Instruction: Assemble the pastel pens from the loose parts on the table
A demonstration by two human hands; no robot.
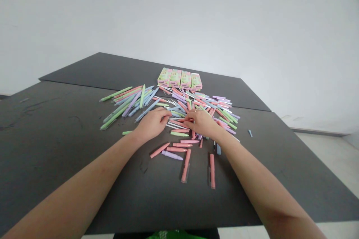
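Curls left hand [153, 123], right hand [202, 122] at slim pastel plastic pen parts [183, 106], twelve o'clock; can't tell either grip.

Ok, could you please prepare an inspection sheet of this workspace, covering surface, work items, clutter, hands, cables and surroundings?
Surface: dark tabletop, seam across its far part, thin dark marks at left.
Work items: mixed pile of coloured pen parts; long pens grouped at its left; four boxes in a row behind.
Clutter: small blue piece lying apart at right.
Hands: left hand and right hand at the pile; grip unclear.
Cables: nothing seen.
Surroundings: pale wall behind, light floor at right.
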